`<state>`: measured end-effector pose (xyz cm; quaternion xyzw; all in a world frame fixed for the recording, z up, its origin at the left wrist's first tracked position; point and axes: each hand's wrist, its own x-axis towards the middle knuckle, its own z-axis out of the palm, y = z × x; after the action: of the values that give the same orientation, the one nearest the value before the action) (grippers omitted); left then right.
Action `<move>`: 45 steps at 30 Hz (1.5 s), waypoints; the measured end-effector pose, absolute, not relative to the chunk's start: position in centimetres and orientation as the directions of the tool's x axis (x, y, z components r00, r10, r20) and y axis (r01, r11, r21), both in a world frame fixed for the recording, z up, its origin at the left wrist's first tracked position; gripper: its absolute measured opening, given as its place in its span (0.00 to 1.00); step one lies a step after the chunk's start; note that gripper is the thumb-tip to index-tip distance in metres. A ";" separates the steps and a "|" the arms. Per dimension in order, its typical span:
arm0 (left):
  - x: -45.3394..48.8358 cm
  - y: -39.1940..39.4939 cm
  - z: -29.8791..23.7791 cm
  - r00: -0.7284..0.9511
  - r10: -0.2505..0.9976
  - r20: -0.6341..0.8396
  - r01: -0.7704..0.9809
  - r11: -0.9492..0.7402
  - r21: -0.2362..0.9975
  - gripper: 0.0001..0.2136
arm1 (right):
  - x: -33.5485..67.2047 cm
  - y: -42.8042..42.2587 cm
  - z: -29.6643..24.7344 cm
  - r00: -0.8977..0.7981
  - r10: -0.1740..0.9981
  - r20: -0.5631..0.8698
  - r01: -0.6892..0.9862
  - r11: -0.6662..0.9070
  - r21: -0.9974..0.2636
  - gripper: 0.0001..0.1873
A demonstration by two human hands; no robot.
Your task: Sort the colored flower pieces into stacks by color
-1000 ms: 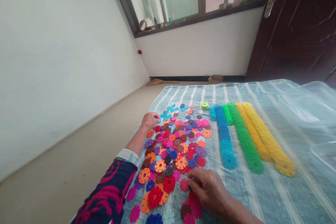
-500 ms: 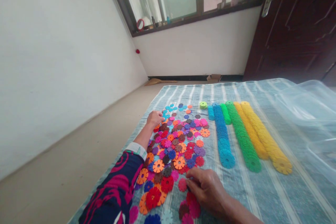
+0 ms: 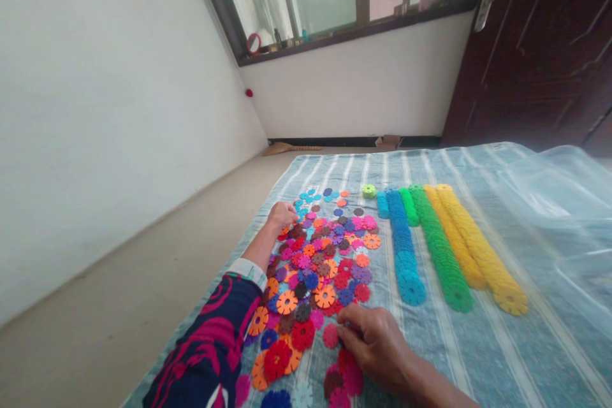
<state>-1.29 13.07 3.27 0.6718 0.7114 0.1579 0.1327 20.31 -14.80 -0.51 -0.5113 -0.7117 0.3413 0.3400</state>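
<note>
While left hand (image 3: pixel 283 213) is at the discs (image 3: pixel 318 259), far left, its grip can't be told | right hand (image 3: pixel 370 344): beside pink disc (image 3: pixel 329 335), grip unclear | discs: on cloth (image 3: pixel 549 350), left of rows (image 3: pixel 433 229)

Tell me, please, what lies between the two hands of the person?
Between the left hand and the right hand lie many loose discs, some overlapping, in orange, red, pink, brown and blue, on a striped cloth, as the head view shows.
</note>
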 end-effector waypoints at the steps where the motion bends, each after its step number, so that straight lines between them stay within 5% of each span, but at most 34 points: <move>1: -1.3 13.1 3.3 -0.068 0.997 0.027 0.909 0.050 0.414 0.08 | 20.3 -14.8 -0.5 -0.247 0.960 0.133 0.495 0.243 -0.834 0.09; 12: -1.0 11.9 4.7 -0.030 0.998 0.056 0.853 -0.003 0.521 0.08 | 20.3 -14.8 -0.4 -0.255 0.957 0.136 0.524 0.255 -0.813 0.10; 27: 15.9 9.5 3.3 0.400 0.904 0.153 0.652 -0.398 0.646 0.06 | 20.3 -14.4 -0.1 -0.267 0.952 0.149 0.549 0.277 -0.788 0.08; 45: 20.2 7.8 2.3 0.348 0.925 0.153 0.798 -0.377 0.469 0.07 | 20.4 -14.3 -0.2 -0.273 0.949 0.156 0.574 0.291 -0.766 0.07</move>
<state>20.24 7.79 2.29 0.8054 0.5350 0.2000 0.1584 20.37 -14.31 -0.25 -0.5149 -0.7397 0.2993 0.3135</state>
